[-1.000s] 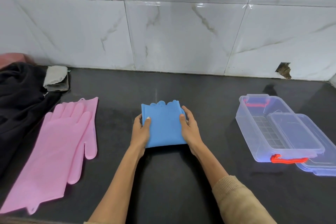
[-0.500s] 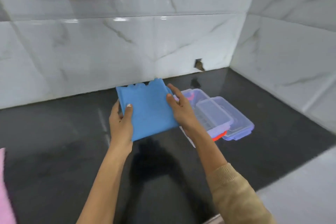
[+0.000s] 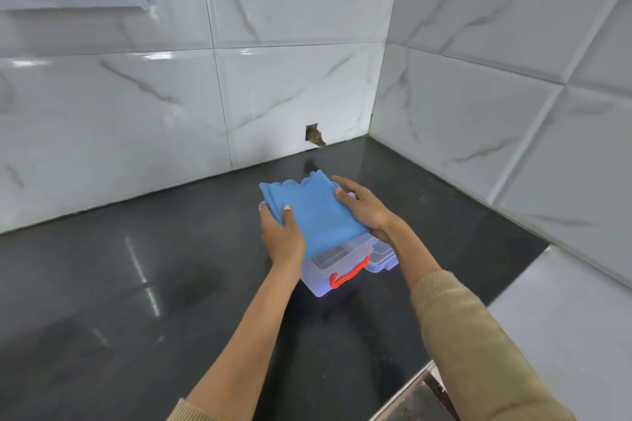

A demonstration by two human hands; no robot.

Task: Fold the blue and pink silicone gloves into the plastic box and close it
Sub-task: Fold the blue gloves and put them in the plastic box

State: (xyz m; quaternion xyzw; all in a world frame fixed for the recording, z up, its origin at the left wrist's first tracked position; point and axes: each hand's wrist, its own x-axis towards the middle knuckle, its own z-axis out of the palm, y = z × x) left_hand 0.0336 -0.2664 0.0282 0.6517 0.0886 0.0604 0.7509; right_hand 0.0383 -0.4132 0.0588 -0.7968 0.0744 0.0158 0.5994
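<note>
The folded blue glove (image 3: 316, 210) is held flat over the clear plastic box (image 3: 323, 278), covering most of its opening. My left hand (image 3: 282, 237) grips the glove's left edge, thumb on top. My right hand (image 3: 364, 207) grips its right edge. The box has a red handle (image 3: 349, 275) on its near end and stands on the black counter (image 3: 136, 284). Its clear lid (image 3: 384, 261) lies beside it on the right, partly hidden by my right wrist. The pink glove is out of view.
White marble-look tiled walls meet in a corner behind and to the right of the box. A small hole (image 3: 314, 137) breaks the back wall's tile near the counter. The counter's edge runs along the lower right.
Both hands have carried the blue glove to the right, from the counter's middle to above the box. The view has turned right, and the pink glove and dark cloth have left it.
</note>
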